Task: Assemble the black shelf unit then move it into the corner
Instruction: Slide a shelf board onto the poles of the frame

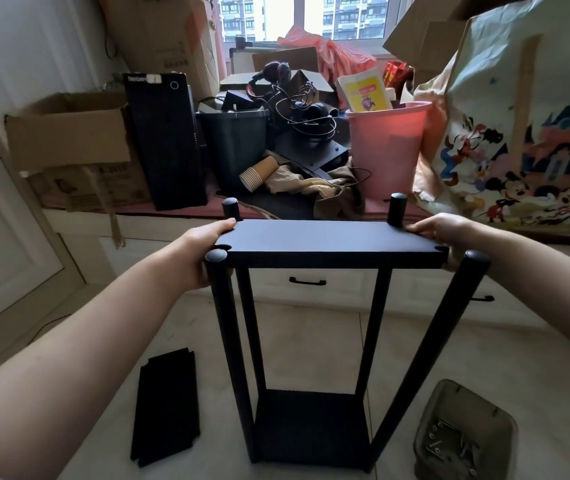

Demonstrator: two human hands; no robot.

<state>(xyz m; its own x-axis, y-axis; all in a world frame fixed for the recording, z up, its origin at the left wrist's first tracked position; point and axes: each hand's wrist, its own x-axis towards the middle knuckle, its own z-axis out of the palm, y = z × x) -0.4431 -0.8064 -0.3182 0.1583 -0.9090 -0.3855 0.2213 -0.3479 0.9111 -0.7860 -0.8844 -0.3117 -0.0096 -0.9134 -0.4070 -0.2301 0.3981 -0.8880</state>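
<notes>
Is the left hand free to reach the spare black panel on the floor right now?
Probably not yet: the left hand grips the top shelf panel end. The spare black panel lies unobstructed on the floor, below left, so letting go should open the way.

Both hands, left (pixel 203 251) and right (pixel 444 233), grip the top black board (pixel 328 239) of the four-posted black shelf unit (pixel 311 341) standing on the tiled floor (pixel 415 358).

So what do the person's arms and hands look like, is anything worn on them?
Both arms are bare along all that shows, with no sleeve in view. The left hand and right hand wear no gloves, and no rings, watch or bracelet show on either hand or wrist. No markings or cables are on them. Anything worn higher up lies outside the picture.
</notes>
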